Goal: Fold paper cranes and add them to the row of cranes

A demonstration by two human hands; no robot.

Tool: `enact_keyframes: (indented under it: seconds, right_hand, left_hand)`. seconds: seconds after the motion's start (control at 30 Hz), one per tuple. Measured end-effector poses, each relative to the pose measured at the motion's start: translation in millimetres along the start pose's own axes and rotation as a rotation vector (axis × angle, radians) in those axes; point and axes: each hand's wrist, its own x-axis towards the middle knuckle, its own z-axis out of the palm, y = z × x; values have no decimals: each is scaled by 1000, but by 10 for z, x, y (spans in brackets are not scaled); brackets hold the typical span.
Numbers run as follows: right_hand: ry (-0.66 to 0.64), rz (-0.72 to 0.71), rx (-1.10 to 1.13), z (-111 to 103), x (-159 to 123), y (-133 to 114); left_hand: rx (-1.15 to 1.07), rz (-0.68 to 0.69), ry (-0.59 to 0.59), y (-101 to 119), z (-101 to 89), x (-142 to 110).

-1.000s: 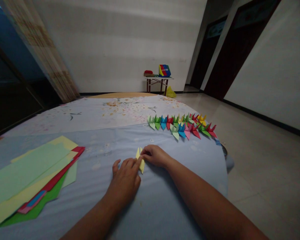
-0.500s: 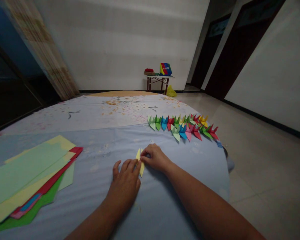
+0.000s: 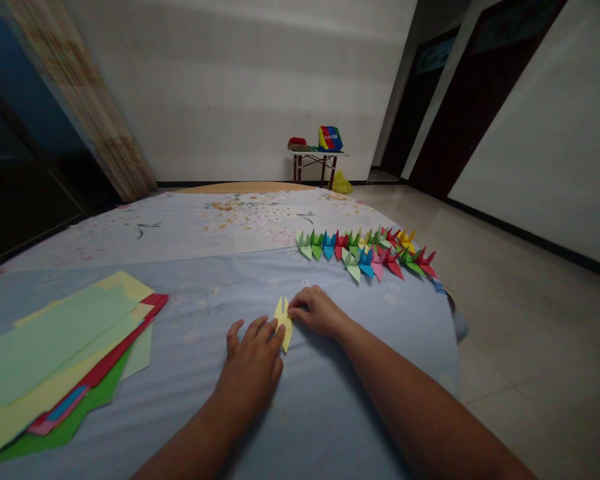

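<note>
A small piece of folded yellow paper [image 3: 284,317], slim and pointed with a slit at its far end, lies on the blue cloth in front of me. My left hand [image 3: 253,359] rests over its left side with fingers spread, the index fingertip pressing on the paper. At its right edge, my right hand [image 3: 321,313] has thumb and fingers pinched together on the paper. The right fingertips partly hide that edge. Beyond the hands, several folded paper cranes [image 3: 365,261] in many colours stand in rows.
Coloured paper sheets [image 3: 60,347] lie in a loose stack on the left. A flowered white cloth [image 3: 190,223] covers the far part of the table. Against the wall stands a small table [image 3: 315,155] with a colourful box [image 3: 330,138]; a yellow bag [image 3: 341,183] sits beside it.
My right hand has shifted slightly right along with the paper's edge. The yellow paper now shows wider and flatter between the hands. My left hand stays nearly in place.
</note>
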Motion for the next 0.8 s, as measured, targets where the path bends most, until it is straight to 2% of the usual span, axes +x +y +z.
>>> enact_keyframes:
  seconds: [0.13,0.3,0.53,0.8]
  right_hand:
    - [40,9,-1,36,19,27]
    - [62,37,-56,94,62,24]
    - [26,69,-120,80,82,-20]
    - [23,77,-133,69,74,-60]
  left_hand:
    - [-26,-3,46,-4,29,0]
    - [16,-3,4,12,41,-6]
    - [70,-10,-12,59,58,-24]
    - [16,-15,-15,82,28,-50]
